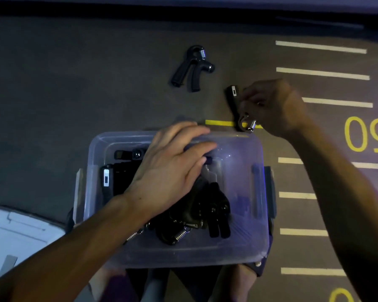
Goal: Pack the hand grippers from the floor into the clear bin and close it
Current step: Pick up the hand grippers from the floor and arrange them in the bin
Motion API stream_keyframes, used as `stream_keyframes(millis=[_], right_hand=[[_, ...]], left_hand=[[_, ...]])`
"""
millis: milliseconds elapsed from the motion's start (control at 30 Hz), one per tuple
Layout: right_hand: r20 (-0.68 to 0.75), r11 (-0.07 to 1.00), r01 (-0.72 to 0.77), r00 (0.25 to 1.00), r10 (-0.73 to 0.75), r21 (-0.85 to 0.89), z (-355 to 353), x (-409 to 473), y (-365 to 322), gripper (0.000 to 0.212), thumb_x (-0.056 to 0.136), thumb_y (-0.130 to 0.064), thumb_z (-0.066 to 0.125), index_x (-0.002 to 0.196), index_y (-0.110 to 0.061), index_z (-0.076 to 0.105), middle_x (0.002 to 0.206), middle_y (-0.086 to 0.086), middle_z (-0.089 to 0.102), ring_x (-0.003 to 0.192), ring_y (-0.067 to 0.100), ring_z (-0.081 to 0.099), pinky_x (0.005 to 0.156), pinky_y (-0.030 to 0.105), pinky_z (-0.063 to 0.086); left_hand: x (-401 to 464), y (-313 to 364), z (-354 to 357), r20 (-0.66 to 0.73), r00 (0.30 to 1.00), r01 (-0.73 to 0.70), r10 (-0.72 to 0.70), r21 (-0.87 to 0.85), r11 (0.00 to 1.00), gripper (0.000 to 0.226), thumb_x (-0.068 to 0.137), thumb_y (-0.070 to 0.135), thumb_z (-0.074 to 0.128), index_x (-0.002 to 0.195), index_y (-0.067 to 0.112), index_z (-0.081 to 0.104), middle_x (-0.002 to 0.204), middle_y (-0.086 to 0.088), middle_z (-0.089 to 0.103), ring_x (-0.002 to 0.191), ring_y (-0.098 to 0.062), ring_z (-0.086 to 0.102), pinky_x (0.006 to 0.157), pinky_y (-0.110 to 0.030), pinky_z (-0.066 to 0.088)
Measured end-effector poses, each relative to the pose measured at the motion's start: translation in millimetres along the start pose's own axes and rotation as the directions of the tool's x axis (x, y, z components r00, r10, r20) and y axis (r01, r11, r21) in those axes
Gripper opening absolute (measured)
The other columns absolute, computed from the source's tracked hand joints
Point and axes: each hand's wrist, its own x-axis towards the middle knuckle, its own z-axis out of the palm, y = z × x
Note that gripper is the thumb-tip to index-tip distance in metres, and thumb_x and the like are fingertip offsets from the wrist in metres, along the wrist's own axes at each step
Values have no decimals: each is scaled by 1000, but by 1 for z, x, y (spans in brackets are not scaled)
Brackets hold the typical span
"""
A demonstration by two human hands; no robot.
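Right hand (271, 105) is pinching a hand gripper (238, 105) near its spring, just beyond the clear bin (244, 253), while the left hand (170, 166) is lying flat over the rim with its grip relaxed, and honestly these look stiff, hard and light-ish, so grabbing by a handle is probably safest.

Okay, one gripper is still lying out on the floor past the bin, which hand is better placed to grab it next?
Probably the left hand. It hovers open over the clear bin, holding nothing. The right hand grips another gripper, which must go into the bin first. The loose hand gripper lies beyond the bin's far edge.
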Motion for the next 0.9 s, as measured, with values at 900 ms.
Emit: stream_keyframes(millis=[900], right_hand=[[-96,961,-134,989,114,-241,37,74,42,43,74,-41,72,107,-25,50,87,3,59,78,32,55,67,32,39]], left_hand=[[26,-24,-3,95,995,19,-12,-67,998,27,102,18,59,127,19,69,123,4,69,107,-21,67,92,-40,50]])
